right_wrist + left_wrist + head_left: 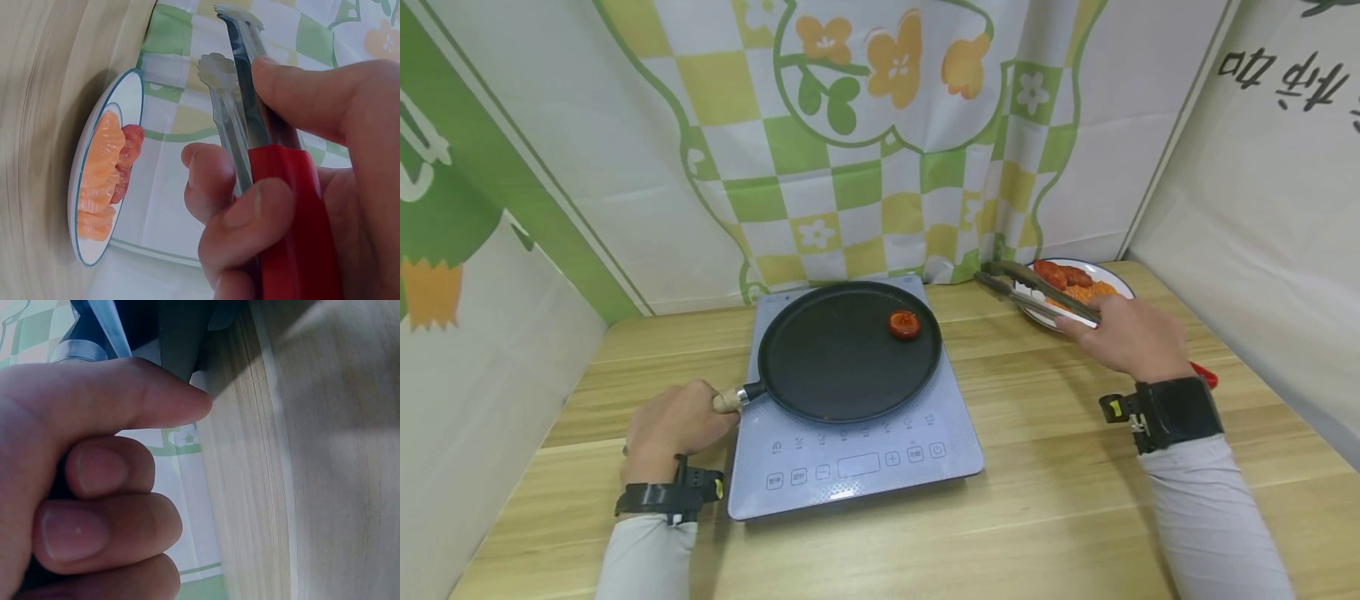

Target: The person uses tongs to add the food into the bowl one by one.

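Observation:
My left hand (672, 427) grips the wooden handle (727, 401) of a flat black frying pan (842, 358). In the left wrist view, the fingers (106, 531) curl round the handle, which they mostly hide. A small round red piece of food (904, 325) lies in the pan, right of centre. My right hand (1138, 337) holds metal tongs (1026, 283) with red grips (290, 219). Their tips are apart with nothing between them, pointing left past the plate. Below the tongs is a white plate (1122, 283) with a blue rim, bearing orange pieces (97, 181) and red, sausage-like pieces (128, 153).
Under the pan stands a light grey induction cooker (865, 479) with touch buttons along its front. It sits on a wood-grain table (1037, 500). A checked, flowered curtain (857, 192) hangs close behind, and printed cloth walls (1262, 208) rise on both sides.

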Action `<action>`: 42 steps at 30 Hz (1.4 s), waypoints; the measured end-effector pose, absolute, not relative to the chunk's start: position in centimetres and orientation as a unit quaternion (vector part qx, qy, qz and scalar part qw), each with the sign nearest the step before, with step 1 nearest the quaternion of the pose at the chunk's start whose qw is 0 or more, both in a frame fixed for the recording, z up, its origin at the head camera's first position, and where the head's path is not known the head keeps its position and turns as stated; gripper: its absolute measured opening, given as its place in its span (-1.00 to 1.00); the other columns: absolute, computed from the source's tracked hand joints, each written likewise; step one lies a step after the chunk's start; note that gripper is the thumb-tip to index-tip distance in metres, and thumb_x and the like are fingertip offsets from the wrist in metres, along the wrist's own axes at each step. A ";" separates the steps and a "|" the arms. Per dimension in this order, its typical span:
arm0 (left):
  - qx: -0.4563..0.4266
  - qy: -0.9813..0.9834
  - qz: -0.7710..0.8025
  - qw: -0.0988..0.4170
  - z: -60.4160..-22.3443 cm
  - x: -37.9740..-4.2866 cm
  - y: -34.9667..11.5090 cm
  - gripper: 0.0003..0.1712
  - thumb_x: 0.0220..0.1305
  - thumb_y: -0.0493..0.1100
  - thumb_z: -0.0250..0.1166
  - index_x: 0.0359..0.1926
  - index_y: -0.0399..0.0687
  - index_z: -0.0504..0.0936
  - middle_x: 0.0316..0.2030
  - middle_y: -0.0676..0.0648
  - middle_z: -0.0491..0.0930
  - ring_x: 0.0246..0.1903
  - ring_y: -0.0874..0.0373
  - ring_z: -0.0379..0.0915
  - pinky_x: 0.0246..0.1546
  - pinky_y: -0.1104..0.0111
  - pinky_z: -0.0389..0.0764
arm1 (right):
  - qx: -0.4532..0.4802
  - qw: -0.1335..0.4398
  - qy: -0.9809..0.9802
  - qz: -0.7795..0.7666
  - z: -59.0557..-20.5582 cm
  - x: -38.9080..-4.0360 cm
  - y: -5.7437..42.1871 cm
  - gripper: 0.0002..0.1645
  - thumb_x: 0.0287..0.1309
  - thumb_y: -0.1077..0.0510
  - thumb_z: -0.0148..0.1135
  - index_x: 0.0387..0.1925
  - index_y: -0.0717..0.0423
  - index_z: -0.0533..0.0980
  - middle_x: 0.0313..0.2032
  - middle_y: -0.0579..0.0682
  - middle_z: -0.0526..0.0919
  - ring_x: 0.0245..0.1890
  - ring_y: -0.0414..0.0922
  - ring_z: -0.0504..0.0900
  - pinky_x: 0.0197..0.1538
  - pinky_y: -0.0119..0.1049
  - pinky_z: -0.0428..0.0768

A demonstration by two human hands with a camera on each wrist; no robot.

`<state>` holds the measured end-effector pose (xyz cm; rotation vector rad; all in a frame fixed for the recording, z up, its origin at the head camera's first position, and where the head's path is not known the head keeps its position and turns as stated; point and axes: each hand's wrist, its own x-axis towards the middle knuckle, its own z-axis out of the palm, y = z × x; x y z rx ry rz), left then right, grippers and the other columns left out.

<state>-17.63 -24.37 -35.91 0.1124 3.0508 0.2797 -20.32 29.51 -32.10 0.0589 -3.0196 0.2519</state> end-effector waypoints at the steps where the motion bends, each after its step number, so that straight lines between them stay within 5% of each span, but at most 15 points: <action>1: 0.036 0.994 0.092 0.038 -35.9 -17.7 -24.4 -0.61 0.15 0.10 0.07 -0.69 0.05 0.27 -0.72 0.04 0.22 -0.68 0.13 0.16 -0.67 0.27 0.15 | 0.019 0.054 -0.995 0.083 -32.1 -20.3 29.6 -0.01 0.10 -0.59 -0.18 0.11 0.15 0.46 -0.09 0.27 0.55 -0.22 0.18 0.55 -0.56 -0.10 0.35; 18: 0.032 0.994 0.094 0.039 -35.9 -17.7 -24.4 -0.59 0.17 0.12 0.07 -0.69 0.04 0.28 -0.71 0.03 0.23 -0.67 0.12 0.18 -0.68 0.26 0.17 | 0.003 0.047 -0.995 0.084 -32.4 -20.6 31.0 0.04 0.05 -0.64 -0.20 0.09 0.15 0.47 -0.21 0.18 0.56 -0.42 0.03 0.50 -0.57 -0.12 0.31; 30: 0.036 0.994 0.092 0.040 -35.9 -17.7 -24.4 -0.59 0.17 0.12 0.06 -0.68 0.04 0.28 -0.71 0.03 0.23 -0.67 0.12 0.18 -0.68 0.27 0.16 | -0.010 0.054 -0.995 0.084 -32.7 -20.7 32.2 0.02 0.08 -0.61 -0.18 0.08 0.19 0.46 -0.13 0.23 0.56 -0.29 0.11 0.54 -0.51 -0.11 0.35; 42: 0.040 0.994 0.090 0.040 -35.9 -17.7 -24.4 -0.60 0.16 0.12 0.08 -0.68 0.04 0.28 -0.71 0.03 0.23 -0.67 0.12 0.19 -0.68 0.26 0.18 | -0.014 0.043 -0.994 0.100 -32.5 -20.2 33.3 -0.16 0.06 -0.62 -0.18 -0.38 0.05 0.48 -0.51 -0.03 0.41 -0.49 -0.04 0.41 -0.57 -0.16 0.29</action>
